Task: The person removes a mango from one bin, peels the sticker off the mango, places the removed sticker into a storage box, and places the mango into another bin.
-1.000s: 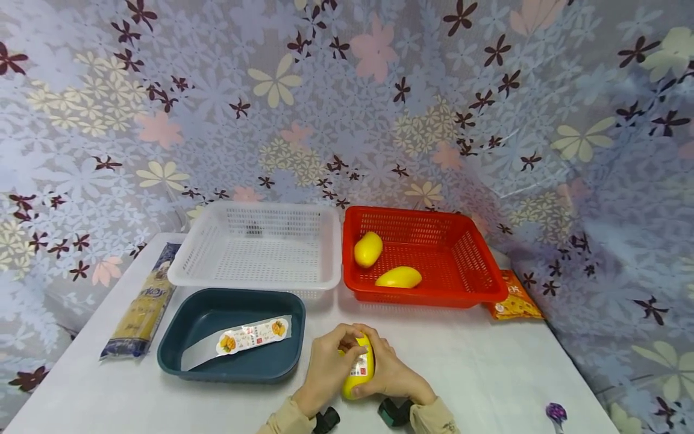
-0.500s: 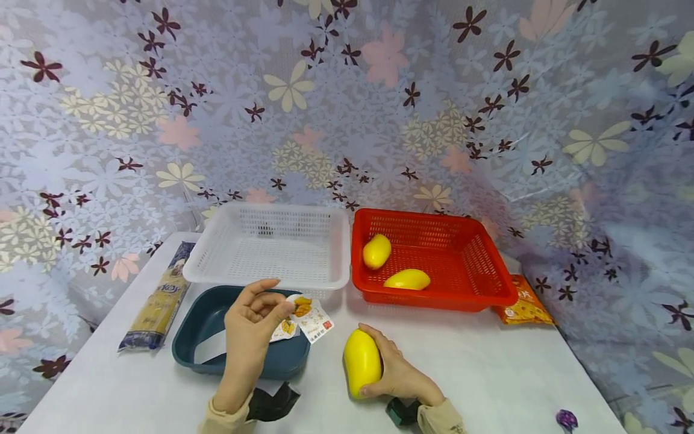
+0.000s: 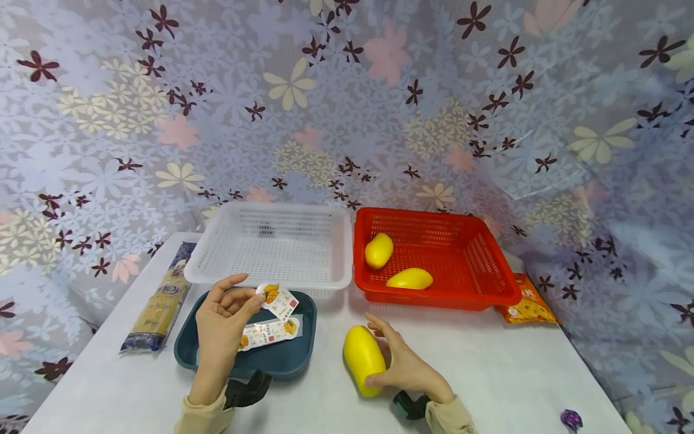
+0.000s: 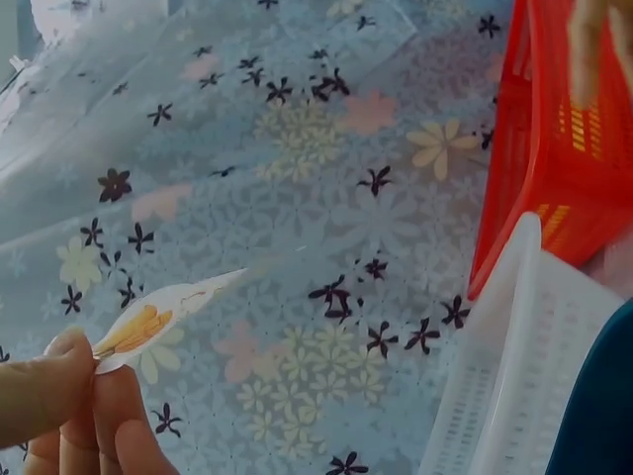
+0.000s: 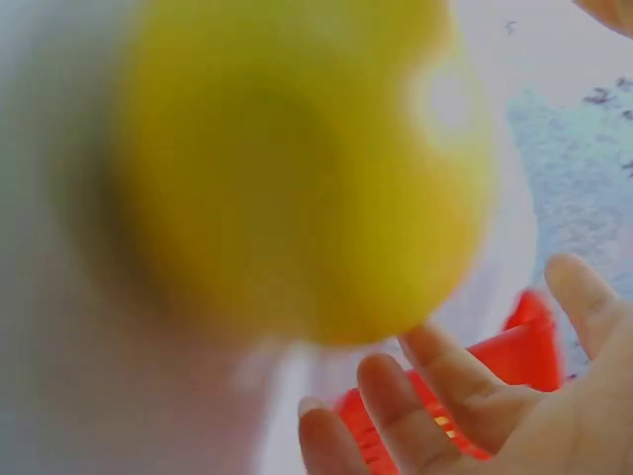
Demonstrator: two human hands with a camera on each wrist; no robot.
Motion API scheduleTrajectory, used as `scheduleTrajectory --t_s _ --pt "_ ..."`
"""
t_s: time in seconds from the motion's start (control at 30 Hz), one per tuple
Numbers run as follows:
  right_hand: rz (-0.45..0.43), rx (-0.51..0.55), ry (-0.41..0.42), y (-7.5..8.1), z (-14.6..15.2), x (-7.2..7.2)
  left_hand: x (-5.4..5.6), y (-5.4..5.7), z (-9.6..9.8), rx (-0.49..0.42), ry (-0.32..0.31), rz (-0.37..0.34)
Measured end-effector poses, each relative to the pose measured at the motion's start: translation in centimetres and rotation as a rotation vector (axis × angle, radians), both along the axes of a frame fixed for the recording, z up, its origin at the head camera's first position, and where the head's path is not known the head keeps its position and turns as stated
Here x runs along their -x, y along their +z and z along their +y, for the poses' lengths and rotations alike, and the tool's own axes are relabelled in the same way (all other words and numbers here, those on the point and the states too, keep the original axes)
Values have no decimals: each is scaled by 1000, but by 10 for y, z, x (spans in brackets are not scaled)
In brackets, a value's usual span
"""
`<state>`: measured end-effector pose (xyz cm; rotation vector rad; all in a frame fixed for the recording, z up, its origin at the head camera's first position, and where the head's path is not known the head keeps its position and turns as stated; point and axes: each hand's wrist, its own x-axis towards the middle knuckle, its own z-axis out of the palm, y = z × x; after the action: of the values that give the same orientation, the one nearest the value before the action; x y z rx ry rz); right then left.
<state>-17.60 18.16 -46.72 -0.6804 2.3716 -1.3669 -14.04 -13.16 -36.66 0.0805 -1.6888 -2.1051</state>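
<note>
In the head view my left hand is raised over the dark teal tub, pinching a white sticker label with a mango picture between thumb and forefinger. The left wrist view shows the same label nearly edge-on, one corner pointing away. A similar label strip lies in the tub, partly hidden behind this hand. On the white table a yellow mango lies tilted beside my right hand. That hand's thumb is right at the mango's lower end, its fingers spread apart; no label shows on the mango.
Behind the tub stands a white plastic basket. To its right a red basket holds two yellow mangoes. A noodle-like packet lies at the left edge, an orange snack bag at the right. A purple-topped item lies front right.
Both hands were at the mango, a label showing on it. My left hand has moved left over the tub with a label pinched; my right hand has loosened from the mango.
</note>
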Motion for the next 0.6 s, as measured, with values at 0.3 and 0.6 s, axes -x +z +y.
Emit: scheduleTrajectory --t_s 0.3,0.6 --pt "204 -13 9 43 -36 13 5 -4 -14 149 54 -98" --pt "240 4 123 63 -86 38 13 -12 -36 345 75 -255"
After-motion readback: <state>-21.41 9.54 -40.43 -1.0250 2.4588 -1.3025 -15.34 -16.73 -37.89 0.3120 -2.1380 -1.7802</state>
